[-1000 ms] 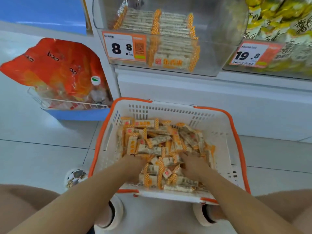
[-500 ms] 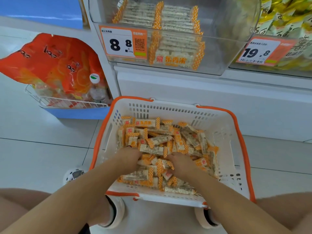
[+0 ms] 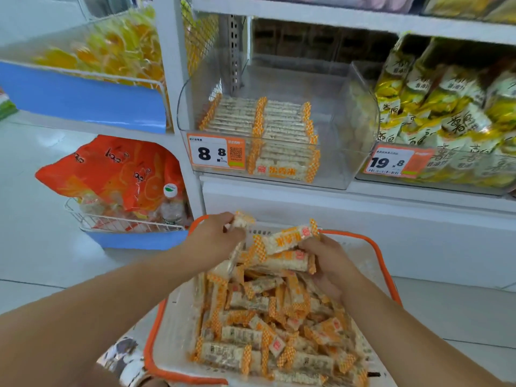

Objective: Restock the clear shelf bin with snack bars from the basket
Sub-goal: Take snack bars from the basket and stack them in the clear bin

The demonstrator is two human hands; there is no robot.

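Note:
A white basket with an orange rim [image 3: 150, 356] sits on the floor, filled with several orange-and-white wrapped snack bars [image 3: 268, 331]. Above its far end my left hand [image 3: 215, 238] and my right hand [image 3: 329, 261] together hold a bunch of bars [image 3: 282, 250] lifted out of the pile. Each hand grips one side of the bunch. The clear shelf bin [image 3: 335, 152] stands straight ahead on the low shelf. Neat rows of the same bars [image 3: 259, 121] fill its left part, and its right part is bare.
A price tag reading 8.8 [image 3: 216, 153] is stuck on the bin's front. To the right is a bin of yellow snack bags [image 3: 446, 115] with a 19.8 tag. At the left a wire rack holds orange bags [image 3: 111, 174] and a small bottle [image 3: 171, 205].
Both hands have come up out of the basket with a bunch of bars, toward the shelf. My view has tilted up, so more of the shelf shows.

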